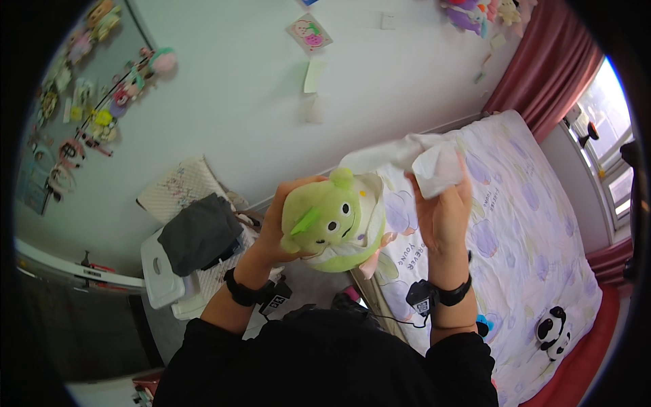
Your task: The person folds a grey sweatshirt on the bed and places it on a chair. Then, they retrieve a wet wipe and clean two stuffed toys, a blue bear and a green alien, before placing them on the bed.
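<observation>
My left hand [273, 227] is wrapped round the side of a light green plush toy [319, 207] with several eyes, a smile and a small leaf-like tuft. The toy is held up in front of me, tilted, with a white and pink part around its lower body. To the right of it, my right hand [444, 220] is raised, apart from the toy, and holds a crumpled white tissue [436, 171] at its fingertips. Black bands with small boxes sit on both wrists.
Right, a bed [529, 224] with a pale floral sheet carries a panda plush [555, 332]. Left, folded dark clothing [200, 234] lies beside a white plastic stool [161, 271]. Hair accessories and toys hang on the left wall. A pink curtain [542, 64] frames the window.
</observation>
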